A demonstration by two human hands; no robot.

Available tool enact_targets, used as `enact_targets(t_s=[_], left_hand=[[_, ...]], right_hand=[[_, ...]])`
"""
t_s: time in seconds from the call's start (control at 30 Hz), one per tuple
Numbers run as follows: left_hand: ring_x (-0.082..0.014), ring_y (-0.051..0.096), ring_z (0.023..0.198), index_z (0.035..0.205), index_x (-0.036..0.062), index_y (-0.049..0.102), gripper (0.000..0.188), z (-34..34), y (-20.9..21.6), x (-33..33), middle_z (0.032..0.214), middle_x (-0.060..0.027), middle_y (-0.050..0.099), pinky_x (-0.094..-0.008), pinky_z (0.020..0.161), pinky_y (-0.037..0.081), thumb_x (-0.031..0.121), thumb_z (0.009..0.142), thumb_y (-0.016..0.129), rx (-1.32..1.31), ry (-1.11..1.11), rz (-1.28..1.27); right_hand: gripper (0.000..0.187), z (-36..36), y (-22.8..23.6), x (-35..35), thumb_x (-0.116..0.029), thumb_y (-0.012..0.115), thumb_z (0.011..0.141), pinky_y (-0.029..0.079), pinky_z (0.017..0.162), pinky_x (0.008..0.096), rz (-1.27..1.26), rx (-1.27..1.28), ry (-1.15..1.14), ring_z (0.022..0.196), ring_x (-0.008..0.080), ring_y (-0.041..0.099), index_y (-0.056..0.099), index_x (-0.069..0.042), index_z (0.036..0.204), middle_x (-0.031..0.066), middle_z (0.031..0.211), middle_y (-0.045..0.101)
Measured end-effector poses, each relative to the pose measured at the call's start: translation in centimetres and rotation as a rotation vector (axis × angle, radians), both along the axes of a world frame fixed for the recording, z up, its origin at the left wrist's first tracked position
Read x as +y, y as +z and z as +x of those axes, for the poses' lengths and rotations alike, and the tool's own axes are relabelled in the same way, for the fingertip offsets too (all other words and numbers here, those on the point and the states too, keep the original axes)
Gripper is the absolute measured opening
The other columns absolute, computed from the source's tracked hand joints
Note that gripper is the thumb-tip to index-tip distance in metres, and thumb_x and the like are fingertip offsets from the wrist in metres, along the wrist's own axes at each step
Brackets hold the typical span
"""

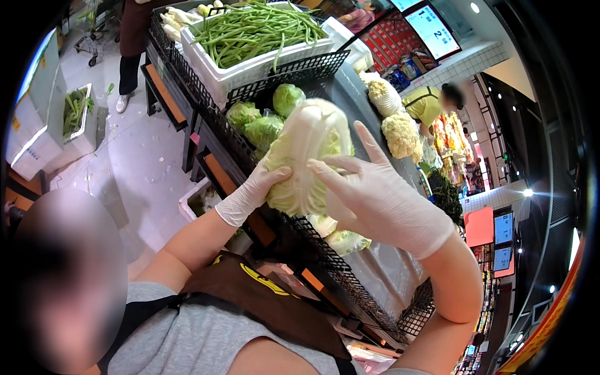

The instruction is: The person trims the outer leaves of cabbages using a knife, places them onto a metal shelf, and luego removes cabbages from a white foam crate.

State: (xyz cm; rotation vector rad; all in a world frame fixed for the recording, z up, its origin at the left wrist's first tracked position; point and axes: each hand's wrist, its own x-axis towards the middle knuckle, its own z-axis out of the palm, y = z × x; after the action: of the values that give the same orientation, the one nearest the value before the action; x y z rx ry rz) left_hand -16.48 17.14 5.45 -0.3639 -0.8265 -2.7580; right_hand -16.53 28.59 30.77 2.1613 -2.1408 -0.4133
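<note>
A pale green and white napa cabbage [306,140] is held up over the display shelf, its cut white base at the top. My left hand [253,190], in a white glove, is closed around its left side, thumb across the front. My right hand [384,200], also gloved, grips the right side. Some of its fingertips press on the front, while another finger stretches up along the edge; its palm side is partly hidden. Behind the held cabbage sit round green lettuces [262,130], some in clear film. More pale cabbage [347,242] lies below my right hand.
A white foam box [215,72] of green beans [256,31] stands at the back. Black mesh panels [281,75] edge the shelf. Cauliflowers [401,134] lie to the right. A foam box of greens [76,112] is on the floor at left. Other people stand nearby.
</note>
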Motion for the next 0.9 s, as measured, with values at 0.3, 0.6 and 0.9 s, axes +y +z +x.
enact_targets(t_s=[0.3, 0.6, 0.9], left_hand=[[-0.0201, 0.05, 0.118, 0.139, 0.0039, 0.033, 0.079, 3.6, -4.3, -1.3, 0.13, -0.0098, 0.049, -0.0354, 0.099, 0.042, 0.034, 0.076, 0.071, -0.064, -0.27, 0.072], [-0.0183, 0.056, 0.111, 0.134, 0.0033, 0.041, 0.067, 7.0, -4.6, 3.1, 0.128, -0.0084, 0.054, -0.0363, 0.097, 0.044, 0.022, 0.077, 0.073, -0.196, -1.168, 0.008], [-0.0202, 0.057, 0.11, 0.132, 0.0033, 0.042, 0.063, 3.7, -5.5, 1.4, 0.123, -0.0094, 0.056, -0.0367, 0.095, 0.046, 0.024, 0.079, 0.071, -0.251, -0.931, -0.004]], right_hand=[[0.056, -3.9, 1.1, 11.2, -0.027, 0.077, 0.068, 0.008, 0.116, 0.0434, 0.421, -0.524, -0.92, 0.103, 0.021, 0.061, 0.059, -0.013, 0.119, 0.0056, 0.109, 0.066], [0.051, -11.5, -18.2, 6.2, -0.034, 0.077, 0.073, 0.05, 0.082, 0.0283, 0.727, -1.16, -1.099, 0.091, 0.0163, 0.062, 0.065, 0.003, 0.106, 0.0099, 0.102, 0.067], [0.043, -0.3, -12.7, -4.3, -0.029, 0.067, 0.072, 0.038, 0.096, 0.0347, 0.23, -0.921, -0.785, 0.079, 0.0246, 0.063, 0.063, 0.004, 0.099, 0.0145, 0.084, 0.067]])
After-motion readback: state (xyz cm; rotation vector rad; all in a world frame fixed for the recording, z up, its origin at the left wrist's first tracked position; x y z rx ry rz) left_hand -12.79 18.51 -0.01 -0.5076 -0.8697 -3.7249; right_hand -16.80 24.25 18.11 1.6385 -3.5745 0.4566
